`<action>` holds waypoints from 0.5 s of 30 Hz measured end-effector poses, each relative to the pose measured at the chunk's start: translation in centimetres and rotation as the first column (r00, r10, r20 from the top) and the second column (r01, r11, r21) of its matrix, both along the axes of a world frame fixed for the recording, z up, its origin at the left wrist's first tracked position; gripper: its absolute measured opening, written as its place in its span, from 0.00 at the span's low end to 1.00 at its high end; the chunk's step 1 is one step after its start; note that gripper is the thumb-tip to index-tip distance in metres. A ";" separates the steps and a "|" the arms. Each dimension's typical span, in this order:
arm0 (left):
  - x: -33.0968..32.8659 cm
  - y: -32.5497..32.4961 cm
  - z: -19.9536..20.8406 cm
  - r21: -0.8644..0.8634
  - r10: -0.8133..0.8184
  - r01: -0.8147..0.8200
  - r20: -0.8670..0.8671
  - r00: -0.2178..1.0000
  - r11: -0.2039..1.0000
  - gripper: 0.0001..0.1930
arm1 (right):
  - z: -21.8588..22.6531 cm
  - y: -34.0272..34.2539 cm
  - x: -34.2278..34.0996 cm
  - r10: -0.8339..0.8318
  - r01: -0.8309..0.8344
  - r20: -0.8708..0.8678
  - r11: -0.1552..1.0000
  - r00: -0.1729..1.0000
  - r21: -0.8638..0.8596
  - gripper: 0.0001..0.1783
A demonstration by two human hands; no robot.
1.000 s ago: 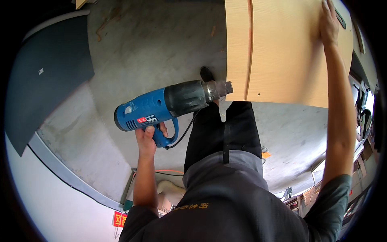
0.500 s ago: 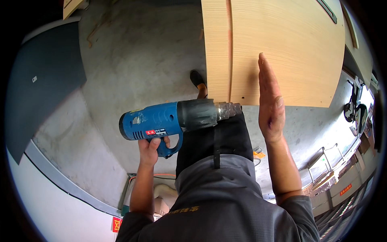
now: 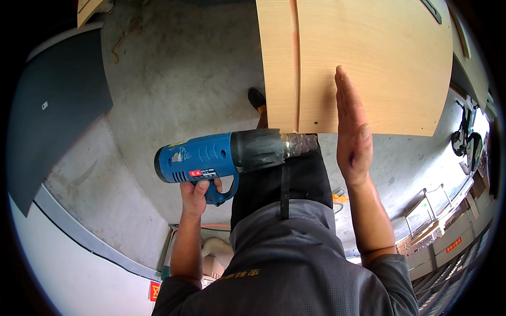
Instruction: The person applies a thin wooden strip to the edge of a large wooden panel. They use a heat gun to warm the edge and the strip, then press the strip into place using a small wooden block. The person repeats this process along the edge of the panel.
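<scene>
My left hand (image 3: 195,196) is closed round the handle of a blue and black heat gun (image 3: 203,155). Its metal nozzle (image 3: 301,145) points right, toward my other palm, with a gap between them. Fingers stretched out and held together, my right hand (image 3: 354,134) stands upright on edge, empty. Behind its fingers lies a pale wood-grain panel (image 3: 390,68) with a long groove (image 3: 295,68) along its left part. Whether the fingers touch the panel I cannot tell. The heat gun sits just below the panel's near edge.
A dark grey sheet (image 3: 66,118) leans at the left by a white wall. Past the panel's left edge a shoe (image 3: 256,97) shows on the concrete floor (image 3: 179,68). A metal-framed cart (image 3: 421,210) and a dark wheeled thing (image 3: 466,139) are at the right.
The view has shifted slightly, so the panel appears a little farther left and higher. Both hands and the heat gun keep nearly the same pose.
</scene>
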State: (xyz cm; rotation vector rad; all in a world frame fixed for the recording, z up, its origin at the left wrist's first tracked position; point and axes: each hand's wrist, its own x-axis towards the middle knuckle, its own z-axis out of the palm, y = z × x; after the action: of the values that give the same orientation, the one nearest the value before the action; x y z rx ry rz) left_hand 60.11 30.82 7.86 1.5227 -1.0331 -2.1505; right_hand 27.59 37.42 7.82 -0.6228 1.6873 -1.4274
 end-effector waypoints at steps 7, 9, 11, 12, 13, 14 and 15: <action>0.3 0.1 0.0 0.007 -0.007 0.007 -0.007 1.000 1.000 0.27 | 0.0 0.5 -0.4 0.068 -0.069 -0.023 0.994 0.997 -0.079 0.48; 0.3 0.0 0.0 0.008 -0.004 0.004 -0.009 1.000 1.000 0.27 | -0.4 1.2 -0.9 0.064 -0.063 0.026 0.996 0.998 -0.059 0.49; 0.4 0.1 -0.1 0.011 -0.001 0.001 -0.009 1.000 1.000 0.27 | -0.5 1.4 -0.9 0.075 -0.075 0.004 0.995 0.997 -0.060 0.49; 0.6 0.2 -0.2 0.014 0.000 0.000 -0.007 1.000 1.000 0.28 | -0.5 1.4 -0.9 0.081 -0.081 -0.007 0.995 0.997 -0.060 0.50; 0.7 0.2 -0.3 0.017 0.001 -0.001 -0.005 1.000 1.000 0.28 | -0.4 1.4 -0.9 0.082 -0.083 -0.012 0.995 0.997 -0.058 0.50; 0.7 0.2 -0.2 0.018 0.003 -0.003 -0.002 1.000 1.000 0.28 | -0.4 1.3 -0.9 0.086 -0.087 -0.016 0.995 0.996 -0.056 0.50; 0.6 0.2 -0.1 0.019 0.005 -0.005 0.000 1.000 1.000 0.28 | -0.4 1.2 -0.9 0.090 -0.091 -0.020 0.994 0.996 -0.053 0.50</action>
State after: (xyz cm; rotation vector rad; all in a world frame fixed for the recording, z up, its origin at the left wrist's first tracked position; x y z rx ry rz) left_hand 60.66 31.02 7.80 1.5325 -1.0100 -2.1628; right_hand 26.70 38.61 7.45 -0.7343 1.6185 -1.4102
